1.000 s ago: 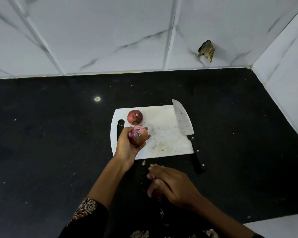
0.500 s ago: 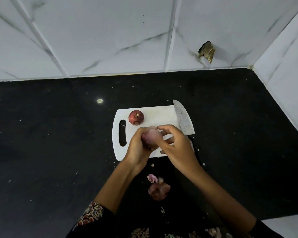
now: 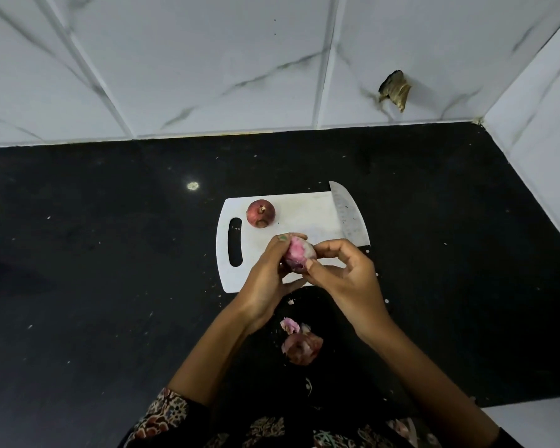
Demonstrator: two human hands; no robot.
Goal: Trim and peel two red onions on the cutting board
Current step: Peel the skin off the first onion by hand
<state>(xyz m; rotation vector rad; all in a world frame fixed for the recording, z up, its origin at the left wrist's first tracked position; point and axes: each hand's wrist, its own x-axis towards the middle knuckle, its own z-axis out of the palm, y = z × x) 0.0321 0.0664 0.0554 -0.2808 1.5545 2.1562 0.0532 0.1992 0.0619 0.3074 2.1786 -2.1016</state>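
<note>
Scene: head view, looking down on a black desk (image 3: 110,286) set against white marble-look wall tiles (image 3: 207,59), corner at right.
Cutting board: white cutting board (image 3: 307,215) mid desk, handle slot on its left end; near edge partly covered by the hands.
Peeled onion: partly peeled onion (image 3: 297,256), pink-white flesh showing, held up over the near part of the board between both hands.
Left hand: left hand (image 3: 267,282) cups the onion from the left, fingers curled round it, thumb tip on top. Grip closed round the onion.
Right hand: right hand (image 3: 343,279) on the onion's right side, thumb and fingertips pinching at its surface. Whether a strip of skin sits in the pinch, cannot tell.
Second onion: unpeeled red onion (image 3: 260,213), skin on, resting on the far left part of the board just right of the slot, apart from the hands.
Knife: knife (image 3: 348,215) lies along the right edge of the board, blade tip pointing away; handle end hidden behind the right hand.
Peels: heap of onion skins (image 3: 299,339) on the desk near the person, between the forearms, off the board.
Wall: brown torn patch (image 3: 395,90) on a tile, upper right.
Sleeves: patterned dark sleeve (image 3: 165,412) at bottom edge.
Desk specks: small pale bits scattered over the desk, one bright spot (image 3: 192,185) left of the board.
</note>
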